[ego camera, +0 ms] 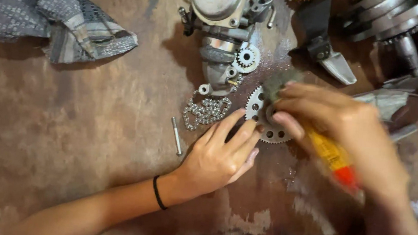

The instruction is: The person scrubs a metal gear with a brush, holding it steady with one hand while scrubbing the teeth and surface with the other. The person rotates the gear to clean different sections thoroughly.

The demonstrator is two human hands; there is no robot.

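Head view, only cam. Landmark = big sprocket (267,118), flat on the brown bench (68,131), roughly centre.

L hand (221,156): fingers stretched out, tips pressing the sprocket's L edge, pinning it down. Not wrapped round anything. Black band on that wrist.

R hand (337,125): closed around a brush (333,154) w/ yellow-red handle; handle sticks out down-right of the sprocket, dark bristle head (276,85) sits on the sprocket's top edge. Hand + brush blurred, so prob. mid-scrub.

Progress, my read: cleaning of the sprocket is underway, not finished. Bench around the sprocket looks wet/dark, sprocket teeth on the lower side look bright already; top part hidden under bristles and fingers, can't tell how clean.

Other parts, rel. to sprocket:
- chain (207,111) just L, heaped, untouched.
- bolt (176,136) further L, lying loose.
- small gear (246,58) above, by the engine casing (222,14).
- grey rag (68,17) far upper L, well apart.
- black lever w/ metal tip (324,47) upper R.
- crank assy (390,22) far upper R, partly cut off by frame.

Whether these others are cleaned already: can't tell.
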